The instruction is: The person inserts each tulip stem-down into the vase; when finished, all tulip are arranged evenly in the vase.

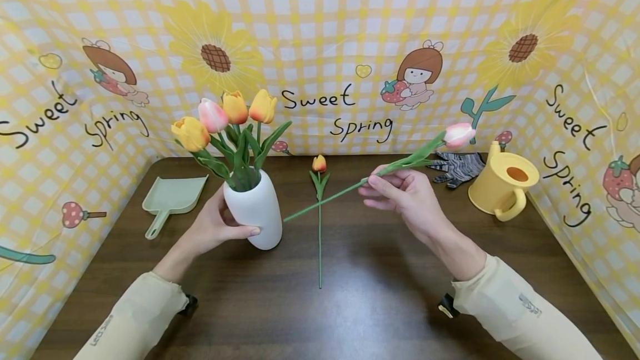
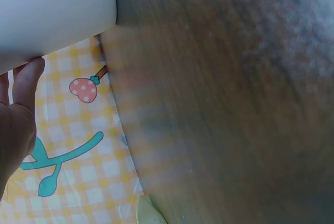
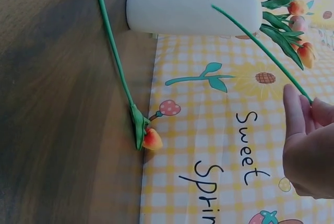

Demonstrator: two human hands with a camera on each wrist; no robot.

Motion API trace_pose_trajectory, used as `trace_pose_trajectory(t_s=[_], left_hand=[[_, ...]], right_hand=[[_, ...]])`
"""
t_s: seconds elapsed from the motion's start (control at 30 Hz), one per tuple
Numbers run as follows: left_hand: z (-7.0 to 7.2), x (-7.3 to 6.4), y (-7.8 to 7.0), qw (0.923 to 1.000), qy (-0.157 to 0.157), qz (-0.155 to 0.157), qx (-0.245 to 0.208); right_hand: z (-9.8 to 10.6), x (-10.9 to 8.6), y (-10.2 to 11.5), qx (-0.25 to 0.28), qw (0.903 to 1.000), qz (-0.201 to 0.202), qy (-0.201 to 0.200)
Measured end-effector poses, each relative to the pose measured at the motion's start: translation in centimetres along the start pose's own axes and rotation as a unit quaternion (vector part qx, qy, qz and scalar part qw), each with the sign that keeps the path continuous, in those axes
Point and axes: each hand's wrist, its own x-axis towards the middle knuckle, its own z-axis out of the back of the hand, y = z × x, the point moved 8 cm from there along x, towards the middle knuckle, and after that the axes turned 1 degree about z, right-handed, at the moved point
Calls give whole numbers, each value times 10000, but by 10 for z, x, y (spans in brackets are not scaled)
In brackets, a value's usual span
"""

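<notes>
My left hand [image 1: 216, 221] grips a white vase [image 1: 257, 213] from its left side, thumb across the front. Several artificial tulips stand in the vase, among them a yellow tulip [image 1: 190, 134] and a pink tulip [image 1: 212, 115]. Between thumb and fingers, my right hand [image 1: 405, 199] pinches the green stem of a pink-and-white tulip [image 1: 459, 135]. That stem slants down leftward, its lower end near the vase; the right wrist view shows the bare stem [image 3: 261, 48] in front of the vase. An orange-yellow tulip [image 1: 320, 226] lies on the table between the hands.
A pale green dustpan [image 1: 175, 193] lies at the left of the brown wooden table [image 1: 250, 310]. At the back right are a grey knitted glove [image 1: 457, 168] and a yellow watering can [image 1: 492, 182]. Checked cloth [image 1: 320, 32] walls the table's back and sides.
</notes>
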Motion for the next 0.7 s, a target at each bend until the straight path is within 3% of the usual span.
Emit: trace_pose_trajectory(t_s=[0.7], left_hand=[[0, 0, 1, 9999, 0, 42, -128]], right_hand=[[-15, 9, 37, 289, 9947, 989, -26]])
